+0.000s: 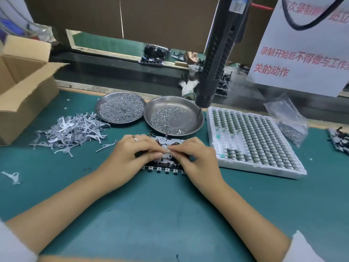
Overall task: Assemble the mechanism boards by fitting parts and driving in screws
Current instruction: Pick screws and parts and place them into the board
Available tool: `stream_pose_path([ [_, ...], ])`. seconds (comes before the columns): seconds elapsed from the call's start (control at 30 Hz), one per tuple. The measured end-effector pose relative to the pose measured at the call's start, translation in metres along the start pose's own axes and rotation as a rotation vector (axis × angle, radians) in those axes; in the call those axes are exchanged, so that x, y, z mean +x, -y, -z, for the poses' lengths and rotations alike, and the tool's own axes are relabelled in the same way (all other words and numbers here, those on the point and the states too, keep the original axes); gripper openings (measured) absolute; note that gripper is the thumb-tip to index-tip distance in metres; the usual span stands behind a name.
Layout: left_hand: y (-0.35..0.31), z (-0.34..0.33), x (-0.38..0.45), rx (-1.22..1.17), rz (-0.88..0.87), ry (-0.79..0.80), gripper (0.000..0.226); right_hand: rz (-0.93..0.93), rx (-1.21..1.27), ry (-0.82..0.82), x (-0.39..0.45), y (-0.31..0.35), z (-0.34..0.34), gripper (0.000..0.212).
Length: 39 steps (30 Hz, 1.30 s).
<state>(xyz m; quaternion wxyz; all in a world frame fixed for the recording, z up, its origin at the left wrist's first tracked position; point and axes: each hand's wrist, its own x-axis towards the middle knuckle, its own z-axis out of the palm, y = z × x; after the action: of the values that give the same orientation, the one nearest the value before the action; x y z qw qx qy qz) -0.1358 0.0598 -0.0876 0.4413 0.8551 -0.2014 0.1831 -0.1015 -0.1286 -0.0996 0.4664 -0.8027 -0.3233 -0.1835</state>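
Mostly the mechanism board (pixel 166 163) is hidden beneath the two hands, so only its far edge and the row of small tabs on its near edge show. It lies on the green counter (pixel 151 214) just in front of the two steel dishes of screws (pixel 162 118). The left hand (pixel 128 157) and right hand (pixel 196 159) meet over its middle, fingertips curled and pinching a small pale part (pixel 166 149) too small to identify. The hanging screwdriver (pixel 217 59) is cut off at the top.

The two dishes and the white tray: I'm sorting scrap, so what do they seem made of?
Left dish and right dish: likely polished steel, going by the grey mirror sheen. Tray: probably white foam, matte with soft moulded edges.
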Motion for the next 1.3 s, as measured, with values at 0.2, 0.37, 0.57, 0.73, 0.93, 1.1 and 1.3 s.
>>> stream_pose_path([
  [0.2,-0.002,0.001,0.001,-0.152,0.194,0.007,0.019,-0.024,0.028,0.038,0.0,0.001,0.003,0.015],
  [0.37,-0.003,0.0,0.0,-0.161,0.251,0.01,0.017,0.031,-0.023,0.113,-0.003,0.002,0.006,0.02],
  [0.57,-0.005,-0.001,-0.001,-0.171,0.303,0.001,0.017,0.045,-0.041,0.119,-0.003,0.005,0.009,0.019],
  [0.73,-0.007,0.001,-0.002,-0.127,0.317,-0.001,0.017,0.047,-0.062,0.131,-0.004,0.007,0.01,0.018],
  [0.93,-0.008,0.001,-0.002,-0.15,0.336,-0.016,0.02,0.066,-0.127,0.153,-0.007,0.009,0.008,0.021],
  [1.1,-0.006,0.001,-0.002,-0.174,0.346,0.003,0.019,0.129,-0.188,0.164,-0.009,0.012,0.006,0.024],
  [1.3,-0.008,-0.003,-0.002,-0.182,0.341,0.009,0.02,0.052,-0.162,0.059,-0.012,0.01,0.003,0.022],
])
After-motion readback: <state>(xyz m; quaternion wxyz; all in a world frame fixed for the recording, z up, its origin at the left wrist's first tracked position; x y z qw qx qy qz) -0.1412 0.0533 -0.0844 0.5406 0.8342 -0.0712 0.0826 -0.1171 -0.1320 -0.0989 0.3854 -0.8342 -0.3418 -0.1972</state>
